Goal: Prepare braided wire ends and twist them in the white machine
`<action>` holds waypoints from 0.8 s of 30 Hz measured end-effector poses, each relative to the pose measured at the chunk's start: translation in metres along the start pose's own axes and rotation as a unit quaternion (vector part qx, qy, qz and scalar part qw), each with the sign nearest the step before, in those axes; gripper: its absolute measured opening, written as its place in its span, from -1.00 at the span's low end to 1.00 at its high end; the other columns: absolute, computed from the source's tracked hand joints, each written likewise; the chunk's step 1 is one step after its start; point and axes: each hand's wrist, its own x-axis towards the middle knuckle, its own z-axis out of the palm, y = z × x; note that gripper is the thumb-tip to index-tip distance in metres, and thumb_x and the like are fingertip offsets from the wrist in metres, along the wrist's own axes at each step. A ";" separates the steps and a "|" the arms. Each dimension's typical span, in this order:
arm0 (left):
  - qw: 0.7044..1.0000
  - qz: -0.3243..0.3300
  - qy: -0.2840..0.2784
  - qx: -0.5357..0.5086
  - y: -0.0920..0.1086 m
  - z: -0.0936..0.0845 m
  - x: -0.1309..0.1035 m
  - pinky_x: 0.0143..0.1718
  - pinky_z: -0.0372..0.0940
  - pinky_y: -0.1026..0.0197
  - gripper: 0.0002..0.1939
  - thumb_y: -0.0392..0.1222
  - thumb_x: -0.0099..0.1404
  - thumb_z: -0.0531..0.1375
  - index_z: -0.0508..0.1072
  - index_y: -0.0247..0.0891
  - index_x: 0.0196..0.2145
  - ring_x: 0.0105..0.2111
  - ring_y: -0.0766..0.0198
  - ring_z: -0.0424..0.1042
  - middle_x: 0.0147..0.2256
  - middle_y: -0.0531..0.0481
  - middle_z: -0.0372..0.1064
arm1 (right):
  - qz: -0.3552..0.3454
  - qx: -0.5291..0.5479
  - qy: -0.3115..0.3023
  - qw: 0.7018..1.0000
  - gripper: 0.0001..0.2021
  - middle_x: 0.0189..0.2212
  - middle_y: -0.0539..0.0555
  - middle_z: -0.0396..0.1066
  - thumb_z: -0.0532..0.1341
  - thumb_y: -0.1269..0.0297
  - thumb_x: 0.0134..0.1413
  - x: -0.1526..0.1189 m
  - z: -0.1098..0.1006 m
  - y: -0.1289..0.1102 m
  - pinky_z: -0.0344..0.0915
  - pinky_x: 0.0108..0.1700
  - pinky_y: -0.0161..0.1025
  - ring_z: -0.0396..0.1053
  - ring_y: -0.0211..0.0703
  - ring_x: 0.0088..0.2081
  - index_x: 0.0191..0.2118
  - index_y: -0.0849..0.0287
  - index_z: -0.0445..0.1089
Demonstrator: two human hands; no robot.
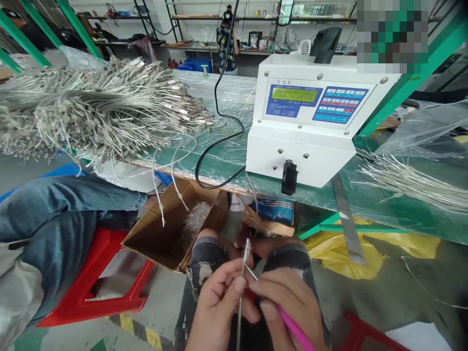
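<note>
Above my lap, my left hand (223, 297) pinches a thin silvery-white cable (239, 312) between thumb and fingers. The cable stands nearly upright, with its frayed, shiny end (247, 248) pointing away from me. My right hand (288, 302) is closed around a pink-handled tool (292, 326). The tool's thin metal tip (251, 272) reaches the cable just above my left fingertips. Whether the tip touches the strands is too small to tell. Both hands are close together.
A white machine (303, 122) with a display stands on the green table (230, 141). A large cable pile (109, 107) lies left, more cables (413, 180) right. Below the edge sits a cardboard box (157, 234). A seated person's leg (66, 209) and red stool (98, 278) are left.
</note>
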 end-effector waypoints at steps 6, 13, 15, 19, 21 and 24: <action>0.999 -0.010 0.043 -0.008 0.005 0.006 -0.006 -0.43 0.43 0.40 -0.57 0.00 0.02 0.48 0.58 -0.25 -0.19 -0.47 0.36 0.49 -0.41 0.03 0.51 | -0.017 -0.019 -0.015 1.000 -0.80 -0.29 0.12 0.47 0.08 0.49 0.27 0.008 -0.005 0.002 0.35 -0.25 -0.25 0.40 -0.20 -0.27 -0.09 0.25 0.42; 1.000 -0.017 -0.002 0.017 0.005 0.004 -0.006 -0.48 0.39 0.39 -0.58 -0.02 0.04 0.47 0.59 -0.26 -0.18 -0.53 0.38 0.45 -0.47 0.03 0.49 | -0.046 -0.059 -0.033 0.997 -0.81 -0.30 0.13 0.50 0.09 0.49 0.26 0.014 -0.008 0.007 0.35 -0.28 -0.23 0.40 -0.17 -0.30 -0.12 0.26 0.44; 0.999 -0.019 -0.016 0.031 0.006 0.005 -0.007 -0.49 0.40 0.38 -0.58 0.01 0.05 0.46 0.59 -0.27 -0.18 -0.55 0.36 0.47 -0.47 0.02 0.49 | -0.043 -0.074 -0.030 0.996 -0.80 -0.29 0.12 0.50 0.10 0.50 0.26 0.014 -0.011 0.010 0.36 -0.25 -0.24 0.40 -0.18 -0.28 -0.12 0.25 0.44; 0.998 -0.030 -0.029 0.050 0.010 0.008 -0.011 -0.52 0.43 0.36 -0.60 0.04 0.03 0.47 0.60 -0.28 -0.26 -0.58 0.35 0.49 -0.43 0.02 0.50 | -0.036 -0.101 -0.033 0.994 -0.78 -0.26 0.09 0.50 0.11 0.55 0.23 0.016 -0.015 0.016 0.34 -0.17 -0.23 0.39 -0.19 -0.22 -0.10 0.23 0.43; 0.997 -0.036 -0.031 0.054 0.012 0.009 -0.012 -0.52 0.43 0.36 -0.61 0.05 0.02 0.47 0.61 -0.28 -0.28 -0.58 0.33 0.50 -0.43 0.03 0.49 | -0.032 -0.106 -0.031 0.993 -0.79 -0.26 0.07 0.50 0.12 0.55 0.23 0.016 -0.017 0.019 0.32 -0.16 -0.24 0.38 -0.20 -0.20 -0.11 0.22 0.43; 0.997 -0.043 -0.042 0.053 0.013 0.008 -0.011 -0.52 0.42 0.38 -0.62 0.04 0.05 0.45 0.61 -0.27 -0.26 -0.58 0.34 0.51 -0.43 0.03 0.49 | -0.009 -0.103 -0.022 0.994 -0.80 -0.24 0.05 0.49 0.13 0.52 0.24 0.015 -0.017 0.023 0.31 -0.14 -0.24 0.38 -0.22 -0.19 -0.09 0.19 0.41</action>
